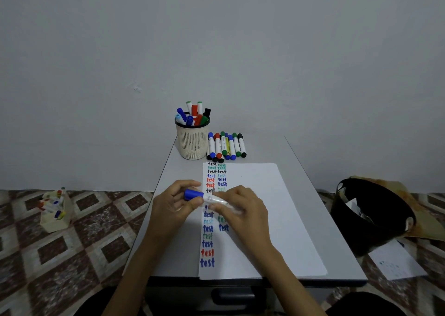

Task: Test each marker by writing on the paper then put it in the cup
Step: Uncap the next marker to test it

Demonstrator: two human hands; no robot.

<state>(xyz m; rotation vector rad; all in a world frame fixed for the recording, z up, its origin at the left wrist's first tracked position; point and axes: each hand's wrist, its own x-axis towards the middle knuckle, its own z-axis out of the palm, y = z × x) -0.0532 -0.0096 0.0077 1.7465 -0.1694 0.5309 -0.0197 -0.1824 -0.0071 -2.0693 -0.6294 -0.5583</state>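
Blue-capped cylindrical marker [205, 197] over smooth paper [265, 185]

**A:** How many markers?

**B:** One blue-capped marker [204, 196], gripped by two hands, the left hand [172, 202] and the right hand [243, 207]. At least seven show in the row of markers [226, 147] at three o'clock from the cup [192, 144], with more hidden underneath. About nine stand in that one cup.

**A:** Anything else?

**B:** One paper [260, 207] on one counter [175, 171]. On the floor [84, 243] there is one black bin [361, 231] at three o'clock, one box [56, 221] of markers at nine, and one loose sheet [395, 262] at four.
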